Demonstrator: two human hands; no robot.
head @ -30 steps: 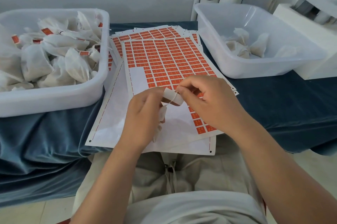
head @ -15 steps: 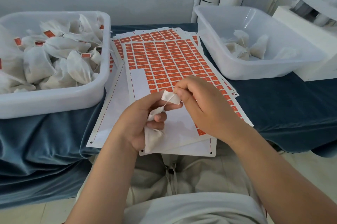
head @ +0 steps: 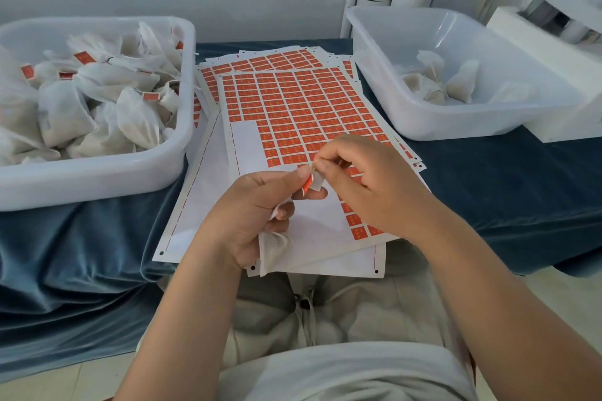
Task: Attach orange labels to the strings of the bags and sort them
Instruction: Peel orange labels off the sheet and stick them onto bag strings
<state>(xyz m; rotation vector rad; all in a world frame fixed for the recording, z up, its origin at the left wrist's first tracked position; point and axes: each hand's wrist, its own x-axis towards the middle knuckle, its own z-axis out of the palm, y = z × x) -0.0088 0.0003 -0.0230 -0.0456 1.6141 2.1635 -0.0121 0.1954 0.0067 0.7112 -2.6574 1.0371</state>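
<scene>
My left hand [head: 257, 214] does two jobs. Its lower fingers curl round the white bag [head: 273, 252] so that it hangs clear at six o'clock, while thumb and forefinger pinch the orange label [head: 307, 184] on edge. My right hand [head: 378, 188] comes in from three o'clock and pinches the label's top corner. I judge that the string lies there, though it is too thin to make out. I hold the hands close together above the peeled part of the backing, so the label can fold over the string without catching on anything else.

The label sheets [head: 309, 107] lie fanned at twelve o'clock, handy for peeling the next one. The full tub [head: 97, 179] at ten o'clock holds bags that show orange tags, so I take it as the finished pile. The near-empty tub [head: 456, 130] at two o'clock holds a few plain bags, which I take to be the stock waiting. Both stand on the bench [head: 505, 192], on its blue cloth. One tub to each side keeps tagged bags from mixing with untagged ones.
</scene>
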